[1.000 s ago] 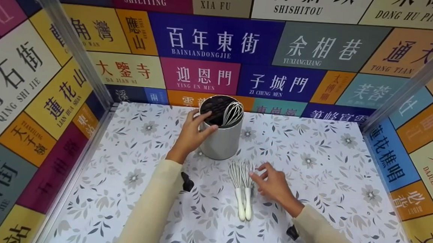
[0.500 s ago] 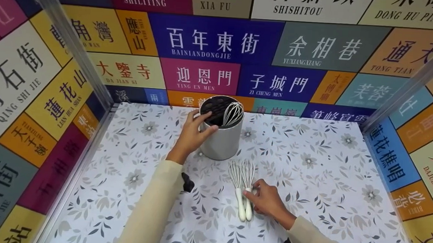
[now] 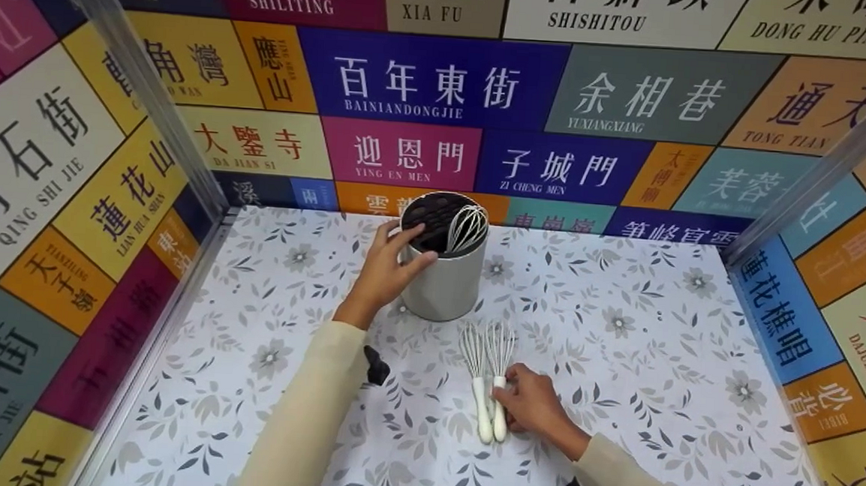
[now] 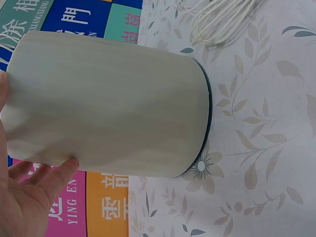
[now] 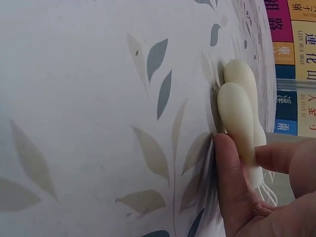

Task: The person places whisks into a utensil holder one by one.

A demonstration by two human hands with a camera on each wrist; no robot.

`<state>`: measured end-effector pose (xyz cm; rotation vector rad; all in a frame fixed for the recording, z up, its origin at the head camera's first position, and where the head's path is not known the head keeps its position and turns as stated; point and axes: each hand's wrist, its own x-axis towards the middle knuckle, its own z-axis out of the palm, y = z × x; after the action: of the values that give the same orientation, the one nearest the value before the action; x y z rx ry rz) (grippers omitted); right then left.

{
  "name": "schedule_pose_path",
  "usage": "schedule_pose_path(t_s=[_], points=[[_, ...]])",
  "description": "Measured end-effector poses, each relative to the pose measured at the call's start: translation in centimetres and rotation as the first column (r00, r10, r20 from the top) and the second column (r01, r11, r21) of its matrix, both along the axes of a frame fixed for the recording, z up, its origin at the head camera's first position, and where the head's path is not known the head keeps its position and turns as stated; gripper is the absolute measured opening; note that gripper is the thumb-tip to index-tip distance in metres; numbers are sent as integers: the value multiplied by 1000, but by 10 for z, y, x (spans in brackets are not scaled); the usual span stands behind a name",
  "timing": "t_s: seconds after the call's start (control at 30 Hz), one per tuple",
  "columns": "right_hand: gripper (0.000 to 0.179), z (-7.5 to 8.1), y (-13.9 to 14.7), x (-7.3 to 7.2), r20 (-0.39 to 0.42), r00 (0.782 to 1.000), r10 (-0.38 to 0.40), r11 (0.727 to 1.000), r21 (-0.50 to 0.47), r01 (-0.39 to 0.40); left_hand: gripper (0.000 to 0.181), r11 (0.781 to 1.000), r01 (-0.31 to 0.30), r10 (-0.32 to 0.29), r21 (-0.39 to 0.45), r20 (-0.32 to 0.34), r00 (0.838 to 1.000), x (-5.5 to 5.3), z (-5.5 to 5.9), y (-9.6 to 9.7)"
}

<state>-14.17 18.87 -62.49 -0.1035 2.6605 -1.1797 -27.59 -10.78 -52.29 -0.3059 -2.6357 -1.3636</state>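
Canister: the grey cylinder (image 3: 441, 292) stands upright near the back of the flowered tabletop (image 3: 620, 375), its mouth showing a dark interior (image 3: 431, 211).
Inside it: one whisk (image 3: 468, 228), wire loops uppermost, at the right side of the mouth (its handle is hidden below the rim).
Left hand: the fingers and thumb of the left hand (image 3: 389, 266) are spread around the canister's near left side at the rim, holding it.
Right hand: the thumb and a finger of the right hand (image 3: 534, 403) pinch the white handle of the held whisk (image 3: 499, 426).
Whisks on the table: the held whisk lies in front of the canister, with a second whisk (image 3: 481, 407) just beside it on the left.
Direction: both wire heads point away from the person, handles toward the person; the held whisk's long axis runs almost straight away, the second's slants slightly left at the wires.
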Motion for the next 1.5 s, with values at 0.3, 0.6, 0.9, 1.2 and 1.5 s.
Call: schedule_pose_path(t_s=[0.3, 0.6, 0.9, 1.2, 1.5], points=[[22, 7, 1, -1, 41, 999, -29, 998, -57, 32, 63, 1000, -12, 12, -11, -1, 1000, 0, 0, 0], [22, 19, -4, -8, 13, 998, -67, 992, -109, 68, 63, 1000, -9, 9, -15, -3, 1000, 0, -1, 0], [30, 36, -12, -13, -62, 995, -74, 984, -164, 63, 65, 1000, 0, 0, -7, 3, 1000, -1, -2, -1], [31, 60, -20, -19, -83, 994, -76, 968, -245, 54, 64, 1000, 4, -4, -18, -7, 1000, -1, 0, -1], [31, 86, -29, -30, -101, 993, -65, 954, -298, 32, 64, 1000, 0, 0, -30, 4, 1000, -1, 0, 0]])
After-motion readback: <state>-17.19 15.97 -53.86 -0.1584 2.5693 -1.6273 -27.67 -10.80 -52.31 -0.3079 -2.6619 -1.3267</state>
